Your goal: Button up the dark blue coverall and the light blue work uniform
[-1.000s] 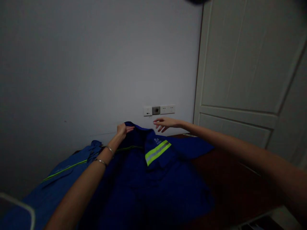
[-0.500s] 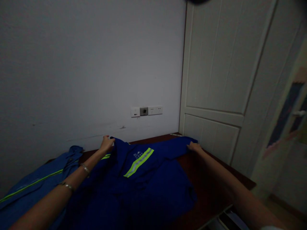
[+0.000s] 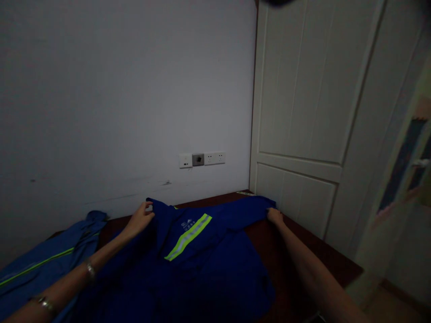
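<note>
Dimly lit | dark tabletop (image 3: 266, 244) by wall (image 3: 134, 98) | left hand (image 3: 141, 220) half-open, grip unclear | right hand (image 3: 275, 216) pinching sleeve (image 3: 242, 211)

matt cloth jacket (image 3: 229, 258), shiny metal bracelets (image 3: 90, 270); matt wall (image 3: 134, 89)

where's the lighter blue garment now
In the head view, the lighter blue cloth garment lies at the lower left, just left of the deep blue jacket with the yellow-and-silver band.
</note>
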Demonstrator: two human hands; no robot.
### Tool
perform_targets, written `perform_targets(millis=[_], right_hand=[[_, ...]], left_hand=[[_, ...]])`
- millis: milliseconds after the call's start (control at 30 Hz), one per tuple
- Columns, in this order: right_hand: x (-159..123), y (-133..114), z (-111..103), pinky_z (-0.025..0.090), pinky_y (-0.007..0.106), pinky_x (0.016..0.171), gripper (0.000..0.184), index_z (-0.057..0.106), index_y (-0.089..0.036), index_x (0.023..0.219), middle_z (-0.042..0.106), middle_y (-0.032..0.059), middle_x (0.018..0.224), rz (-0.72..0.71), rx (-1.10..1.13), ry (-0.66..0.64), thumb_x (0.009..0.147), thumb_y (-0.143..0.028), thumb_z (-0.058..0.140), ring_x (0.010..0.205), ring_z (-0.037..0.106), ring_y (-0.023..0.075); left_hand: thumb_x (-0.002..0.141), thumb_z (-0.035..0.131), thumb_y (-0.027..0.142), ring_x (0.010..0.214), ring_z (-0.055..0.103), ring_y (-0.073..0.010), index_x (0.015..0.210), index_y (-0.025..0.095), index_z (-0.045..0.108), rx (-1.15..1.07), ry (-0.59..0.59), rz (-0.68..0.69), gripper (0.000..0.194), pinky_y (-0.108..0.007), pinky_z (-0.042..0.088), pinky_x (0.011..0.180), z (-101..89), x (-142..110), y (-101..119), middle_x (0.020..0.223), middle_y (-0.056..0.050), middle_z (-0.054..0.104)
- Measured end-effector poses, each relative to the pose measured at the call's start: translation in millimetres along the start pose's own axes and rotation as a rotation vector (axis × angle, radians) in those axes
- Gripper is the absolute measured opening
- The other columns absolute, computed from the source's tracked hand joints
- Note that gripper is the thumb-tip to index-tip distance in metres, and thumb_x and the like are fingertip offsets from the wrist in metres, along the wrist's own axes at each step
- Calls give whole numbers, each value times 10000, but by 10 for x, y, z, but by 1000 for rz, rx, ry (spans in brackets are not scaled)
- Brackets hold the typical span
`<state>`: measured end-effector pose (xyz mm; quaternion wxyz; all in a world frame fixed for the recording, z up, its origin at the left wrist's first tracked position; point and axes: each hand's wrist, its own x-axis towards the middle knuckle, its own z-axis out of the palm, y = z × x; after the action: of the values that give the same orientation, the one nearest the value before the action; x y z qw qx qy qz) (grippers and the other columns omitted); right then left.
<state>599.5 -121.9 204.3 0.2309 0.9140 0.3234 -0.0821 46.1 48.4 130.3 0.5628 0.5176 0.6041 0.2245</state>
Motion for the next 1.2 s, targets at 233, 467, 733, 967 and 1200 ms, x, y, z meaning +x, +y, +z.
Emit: perform_targets(millis=[233,467,733,967,1200], right_hand=[[-20,-496,-227,329,325,994,530,492,-54,1223,510,167,1231,-222,82,92,718,-39,333,1183,432,232],[-1077,-1326,-427,244,360,1063,540,449,-121,1266,412,91,1340,-1270,117,20,737,-63,356,1271,306,181],[-2435,-1180,-286,358,362,983,503,472,-155,1247,497,128,1258,-1640,-4,-403,753,-84,413,1184,435,211],[-2330,-1239,-272,444,327,882,375,630,-204,1023,601,61,1106,-1149,511,-526,748,-77,409,1005,568,174],[-1995,-1681,207,504,222,472,317,548,-111,1045,601,82,887,-428,895,-500,733,-134,496,574,592,108]], left_hand=[[571,501,147,919,587,-225,969,153,545,-3,-102,57,400,-325,456,806,64,-164,104,1002,-83,620],[623,509,162,885,587,-204,925,171,587,2,-179,139,313,-300,457,765,248,-321,185,931,-56,624],[752,515,416,583,603,-140,1205,157,404,-260,-699,-214,534,-216,440,465,535,-718,8,850,-85,623],[718,564,388,619,569,-116,1155,161,469,-225,-878,-231,502,-210,460,467,740,-1030,-238,861,-54,604],[684,537,283,538,553,-100,835,112,574,-221,-769,-348,231,-200,443,427,773,-1050,-246,729,-31,602]])
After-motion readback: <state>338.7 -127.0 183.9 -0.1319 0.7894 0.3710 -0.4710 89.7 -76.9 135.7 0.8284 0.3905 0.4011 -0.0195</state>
